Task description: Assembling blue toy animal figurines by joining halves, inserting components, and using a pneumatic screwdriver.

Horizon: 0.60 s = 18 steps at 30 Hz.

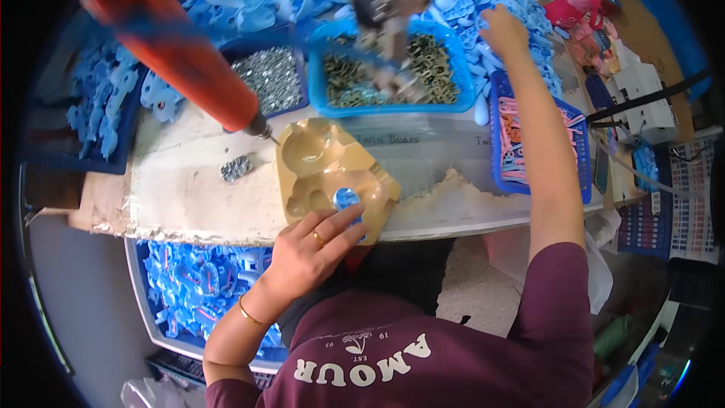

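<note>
My left hand [321,245] lies at the near edge of a tan moulded fixture [300,181], its bent fingers on a small blue plastic part [346,198] sitting in a hollow there. The thumb is hidden. My right arm is stretched far forward, and my right hand [504,32] is at the pile of light blue plastic pieces [453,0], fingers curled in. What those fingers hold, if anything, is too small to tell. An orange power screwdriver [177,57] hangs over the left of the table, its bit close to the fixture's far left corner.
Small screws fill a dark blue tray [270,75]; a few lie in a heap [236,169] on the table. Metal bits are in a light blue tray [393,108], under a blurred metal device [394,11]. Pink pieces lie in a blue basket [504,177]. Below left stands a crate of blue parts [204,279].
</note>
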Each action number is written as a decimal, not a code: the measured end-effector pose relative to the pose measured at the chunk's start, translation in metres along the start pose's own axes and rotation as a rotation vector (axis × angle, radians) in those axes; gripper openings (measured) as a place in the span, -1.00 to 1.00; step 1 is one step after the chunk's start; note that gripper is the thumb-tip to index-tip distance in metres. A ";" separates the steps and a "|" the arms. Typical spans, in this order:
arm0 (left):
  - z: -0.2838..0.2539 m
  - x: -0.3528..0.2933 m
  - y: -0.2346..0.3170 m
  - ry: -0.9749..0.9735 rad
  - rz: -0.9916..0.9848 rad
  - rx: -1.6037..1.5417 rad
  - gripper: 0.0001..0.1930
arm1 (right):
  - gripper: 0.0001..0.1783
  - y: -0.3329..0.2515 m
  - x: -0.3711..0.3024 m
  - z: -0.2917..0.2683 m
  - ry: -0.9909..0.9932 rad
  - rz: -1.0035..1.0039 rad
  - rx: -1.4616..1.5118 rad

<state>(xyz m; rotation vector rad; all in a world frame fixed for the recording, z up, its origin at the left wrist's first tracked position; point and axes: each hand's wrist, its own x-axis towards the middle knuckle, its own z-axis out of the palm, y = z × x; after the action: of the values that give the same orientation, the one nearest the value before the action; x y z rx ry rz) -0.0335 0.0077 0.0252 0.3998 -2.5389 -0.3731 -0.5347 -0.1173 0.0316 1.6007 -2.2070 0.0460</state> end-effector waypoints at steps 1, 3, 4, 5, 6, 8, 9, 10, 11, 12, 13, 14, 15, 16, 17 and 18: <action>0.001 -0.006 0.001 -0.011 -0.014 -0.002 -0.58 | -0.64 0.000 0.001 0.004 -0.013 -0.018 0.017; 0.000 -0.008 0.003 -0.006 -0.048 -0.031 -0.58 | -0.63 0.006 0.001 0.007 0.139 -0.030 0.039; 0.001 -0.008 0.004 0.010 -0.053 -0.064 -0.57 | -0.63 0.010 -0.003 0.004 0.121 -0.039 0.049; 0.005 -0.009 0.005 0.027 -0.065 -0.081 -0.57 | -0.61 0.015 -0.007 0.000 0.158 -0.059 0.075; 0.008 -0.011 0.006 0.018 -0.077 -0.084 -0.57 | -0.59 0.017 -0.008 -0.006 0.201 -0.075 0.102; 0.010 -0.017 0.007 0.026 -0.045 -0.051 -0.56 | -0.60 0.005 -0.014 -0.026 0.248 -0.063 0.282; 0.013 -0.016 0.005 0.035 -0.030 -0.069 -0.56 | -0.60 0.011 -0.024 -0.046 0.307 -0.029 0.419; 0.014 -0.019 0.005 0.037 -0.027 -0.053 -0.56 | -0.60 0.002 -0.031 -0.051 0.303 -0.035 0.430; 0.014 -0.021 0.005 0.038 -0.023 -0.038 -0.55 | -0.61 -0.008 -0.039 -0.056 0.131 -0.022 0.747; 0.015 -0.021 0.006 0.040 -0.026 -0.039 -0.55 | -0.61 -0.018 -0.051 -0.067 -0.046 -0.007 1.047; 0.016 -0.022 0.007 0.033 -0.032 -0.023 -0.56 | -0.67 -0.041 -0.069 -0.081 -0.136 0.017 1.165; 0.019 -0.020 0.007 0.025 -0.033 -0.008 -0.57 | -0.67 -0.059 -0.086 -0.090 -0.139 0.012 1.169; 0.023 -0.018 0.007 0.027 -0.033 -0.009 -0.57 | -0.69 -0.075 -0.103 -0.099 -0.254 -0.004 1.279; 0.028 -0.014 0.007 0.008 -0.040 -0.005 -0.62 | -0.70 -0.085 -0.119 -0.111 -0.366 -0.014 1.381; 0.030 -0.013 0.008 -0.017 -0.051 0.000 -0.67 | -0.70 -0.096 -0.133 -0.119 -0.366 -0.009 1.380; 0.029 -0.012 0.008 -0.017 -0.043 -0.008 -0.67 | -0.71 -0.102 -0.145 -0.129 -0.436 -0.024 1.401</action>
<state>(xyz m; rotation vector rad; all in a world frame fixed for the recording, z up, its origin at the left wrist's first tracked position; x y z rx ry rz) -0.0413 0.0248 -0.0012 0.4512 -2.5478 -0.4046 -0.3641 0.0128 0.0784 2.3977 -2.5743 1.6907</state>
